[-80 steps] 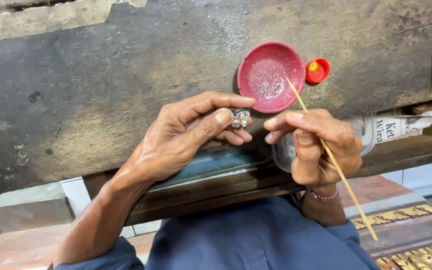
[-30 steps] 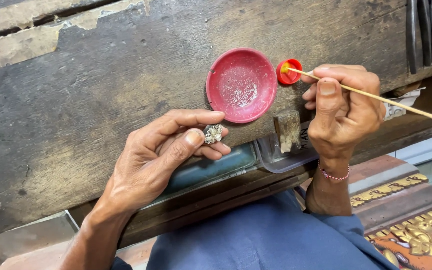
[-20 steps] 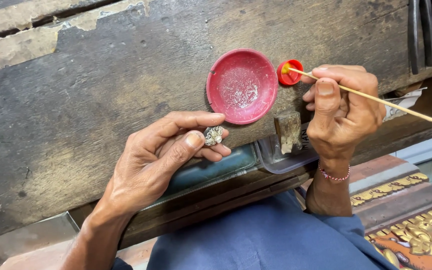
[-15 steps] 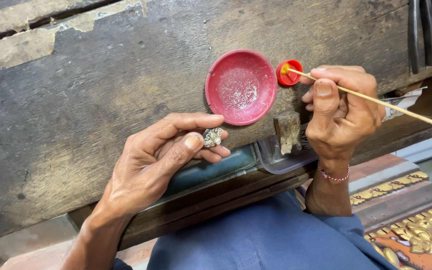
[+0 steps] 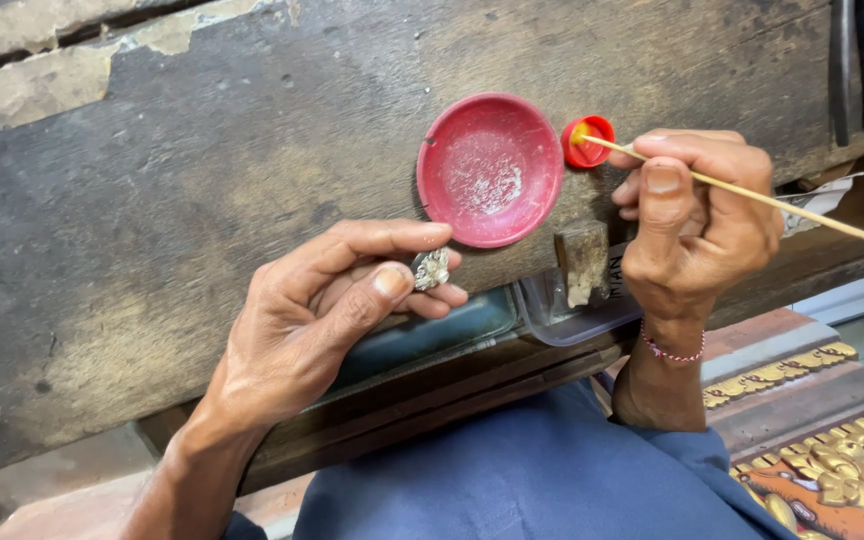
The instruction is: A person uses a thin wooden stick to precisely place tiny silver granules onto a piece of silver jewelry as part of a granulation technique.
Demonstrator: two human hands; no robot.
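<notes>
My left hand [image 5: 322,310] pinches a small silvery ornament [image 5: 432,268] between thumb and fingers, just below a red shallow dish [image 5: 490,168] with whitish residue. My right hand [image 5: 697,225] grips a thin wooden stick [image 5: 782,205]. The stick's tip rests in a small red bottle cap [image 5: 588,141] right of the dish. Both sit on a dark, worn wooden workbench [image 5: 202,200].
A small wooden peg [image 5: 582,262] juts from the bench's front edge beside a clear plastic tray [image 5: 552,310]. Carved gilded wood pieces [image 5: 832,480] lie at the lower right. Dark metal tools [image 5: 857,60] hang at the top right. My blue clothing [image 5: 512,480] fills the bottom.
My right hand moved from beside the ornament up and right, bringing the stick's tip into the red cap. My left hand has kept hold of the ornament.
</notes>
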